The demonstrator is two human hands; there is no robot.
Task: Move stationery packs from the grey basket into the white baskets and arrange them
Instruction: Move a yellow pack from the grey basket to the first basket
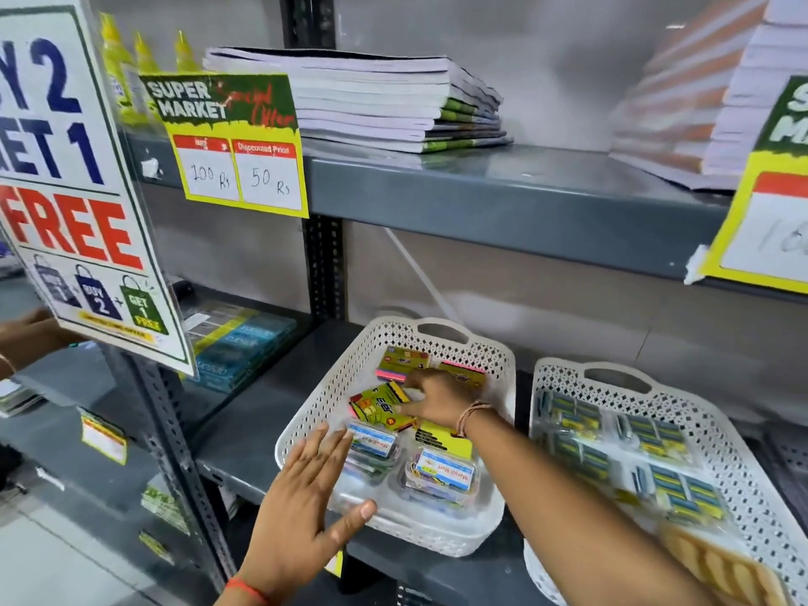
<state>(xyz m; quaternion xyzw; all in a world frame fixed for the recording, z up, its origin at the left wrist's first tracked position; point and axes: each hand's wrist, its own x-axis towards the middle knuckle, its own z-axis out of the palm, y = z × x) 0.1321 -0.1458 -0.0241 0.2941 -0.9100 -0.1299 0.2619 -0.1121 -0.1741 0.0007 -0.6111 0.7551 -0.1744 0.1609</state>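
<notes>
White baskets (489, 356) sit on a grey shop shelf (262, 452); right hand (437, 398) fingers grip a yellow pack (380, 404), left hand (306, 492) splayed.

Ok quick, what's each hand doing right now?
Left hand: open, fingers spread, resting on the white basket rim.
Right hand: fingers on a yellow-green pack; grip cannot be told.
</notes>
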